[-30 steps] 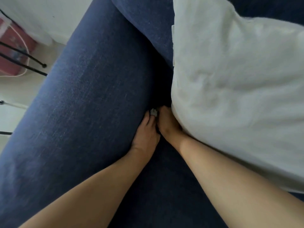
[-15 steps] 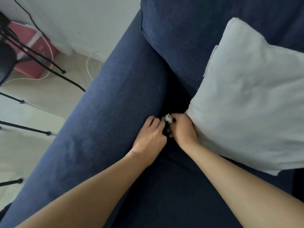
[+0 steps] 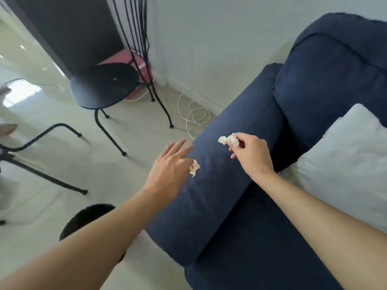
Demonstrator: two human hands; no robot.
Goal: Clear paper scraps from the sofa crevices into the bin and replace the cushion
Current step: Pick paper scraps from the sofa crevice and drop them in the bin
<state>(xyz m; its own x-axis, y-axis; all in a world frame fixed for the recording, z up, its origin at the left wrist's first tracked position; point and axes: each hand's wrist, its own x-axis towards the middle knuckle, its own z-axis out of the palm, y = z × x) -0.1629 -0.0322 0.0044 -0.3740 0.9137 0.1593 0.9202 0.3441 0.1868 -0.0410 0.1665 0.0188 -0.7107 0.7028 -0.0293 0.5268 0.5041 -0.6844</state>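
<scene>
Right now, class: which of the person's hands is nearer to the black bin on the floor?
Left. The left hand hangs past the sofa armrest, above and beyond the bin; the right hand is over the armrest, farther away.

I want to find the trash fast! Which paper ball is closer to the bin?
The paper ball by the left hand is closer to the bin. The other paper ball, pinched in the right hand, sits farther up.

The sofa (image 3: pixel 240 206) sits on the right with a cushion (image 3: pixel 345 160) on it — the bin (image 3: pixel 83 218) and chair (image 3: pixel 104 84) stand left, on the floor (image 3: pixel 125 164).
</scene>
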